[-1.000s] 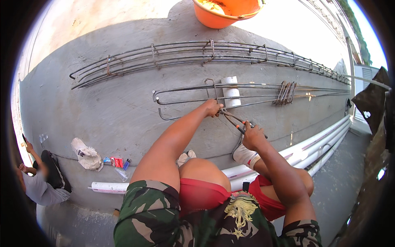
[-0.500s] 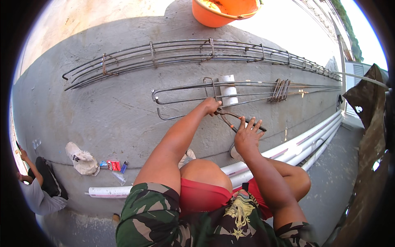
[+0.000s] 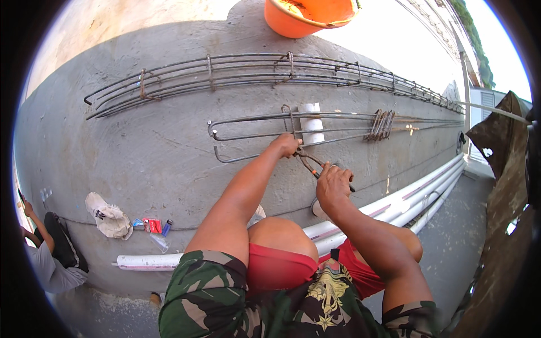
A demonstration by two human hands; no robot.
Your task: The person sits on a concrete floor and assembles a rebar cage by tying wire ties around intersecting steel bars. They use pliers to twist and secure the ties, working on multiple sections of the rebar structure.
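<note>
My right hand (image 3: 335,186) is closed round the handles of steel tying pincers (image 3: 309,160), whose jaws point up-left toward my other hand. My left hand (image 3: 285,145) is wrapped round the lower part of a bent rebar stirrup (image 3: 291,119), right by the pincers' jaws; its fingertips are partly hidden. The stirrup stands around long steel bars (image 3: 242,119) with hooked left ends. A short white pipe piece (image 3: 312,124) props these bars off the floor. Farther right, a bunch of stirrups (image 3: 381,124) hangs on the same bars.
Beyond lies a tied rebar cage (image 3: 248,78), with an orange bucket (image 3: 307,19) behind it. White pipes (image 3: 389,208) run beside my legs. At left are a whitish cloth bag (image 3: 107,217), a red pack (image 3: 152,225) and a seated person (image 3: 53,253). A brown torn sheet (image 3: 510,236) hangs at right.
My right hand has gone from spread fingers to a closed grip on the pincers' handles, which have come closer together. My left hand stays at the stirrup.
</note>
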